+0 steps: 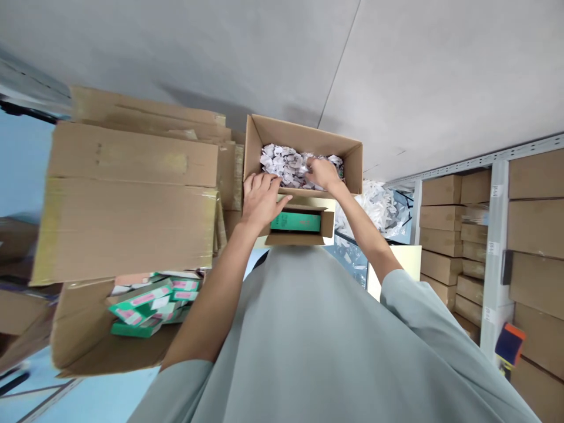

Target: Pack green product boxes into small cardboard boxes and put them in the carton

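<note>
An upright cardboard box (304, 136) stands against the wall, filled with crumpled white paper (282, 161). My left hand (261, 202) lies over the box's near left corner, fingers stretched across the rim and thumb apart. Inside, my right hand (324, 173) is closed, its fingertips at a shiny, clear plastic piece (304, 163) among the paper. What lies under the filling is mostly hidden. Just below this box, a smaller open carton (294, 239) holds a green box (296, 222).
Flattened cardboard (132, 229) leans at left, above an open carton (83, 317) of green-and-pink boxes (141, 305). White paper scraps (379, 205) are heaped at right. Metal shelving (493, 252) with stacked brown cartons (440, 220) lines the right side.
</note>
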`<state>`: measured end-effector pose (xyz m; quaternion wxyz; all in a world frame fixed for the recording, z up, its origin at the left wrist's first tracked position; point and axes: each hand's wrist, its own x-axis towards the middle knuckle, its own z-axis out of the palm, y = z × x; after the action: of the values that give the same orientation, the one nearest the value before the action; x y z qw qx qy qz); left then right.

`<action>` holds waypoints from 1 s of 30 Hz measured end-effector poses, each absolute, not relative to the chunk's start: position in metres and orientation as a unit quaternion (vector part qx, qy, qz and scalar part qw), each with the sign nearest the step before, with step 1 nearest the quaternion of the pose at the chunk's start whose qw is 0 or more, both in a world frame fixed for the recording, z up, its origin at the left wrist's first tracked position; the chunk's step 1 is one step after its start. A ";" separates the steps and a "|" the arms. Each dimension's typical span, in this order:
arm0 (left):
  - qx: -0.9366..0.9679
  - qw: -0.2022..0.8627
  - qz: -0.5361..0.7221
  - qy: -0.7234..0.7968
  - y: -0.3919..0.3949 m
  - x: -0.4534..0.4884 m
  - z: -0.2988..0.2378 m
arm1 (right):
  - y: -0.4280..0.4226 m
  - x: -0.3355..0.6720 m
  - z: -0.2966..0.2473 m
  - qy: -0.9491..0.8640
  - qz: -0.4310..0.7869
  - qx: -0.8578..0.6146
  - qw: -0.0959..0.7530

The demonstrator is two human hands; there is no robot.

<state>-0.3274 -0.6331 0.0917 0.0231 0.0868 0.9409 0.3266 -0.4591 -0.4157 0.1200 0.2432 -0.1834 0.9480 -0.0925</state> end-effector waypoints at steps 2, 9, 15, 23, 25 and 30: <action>0.084 0.024 0.335 0.938 -0.633 -0.327 0.090 | -0.395 -0.429 0.150 0.961 -0.158 -0.126 0.188; 0.083 0.021 0.340 0.936 -0.634 -0.322 0.082 | -0.366 -0.298 0.184 0.924 -0.333 -0.071 0.173; 0.079 0.024 0.325 0.942 -0.633 -0.320 0.084 | -0.383 -0.270 0.137 0.941 -0.144 -0.070 0.297; 0.077 0.031 0.301 0.950 -0.631 -0.319 0.090 | -0.384 -0.334 0.176 0.948 -0.216 -0.116 0.201; 0.075 0.033 0.296 0.952 -0.631 -0.319 0.092 | -0.391 -0.376 0.172 0.954 -0.201 -0.129 0.179; 0.069 0.040 0.307 0.948 -0.630 -0.317 0.095 | -0.426 -0.474 0.115 0.950 -0.056 -0.148 0.270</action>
<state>-0.3169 -0.6300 0.0953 0.0401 0.0687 0.9483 0.3074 -0.4740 -0.4255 0.1146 0.2705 -0.1482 0.9496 -0.0558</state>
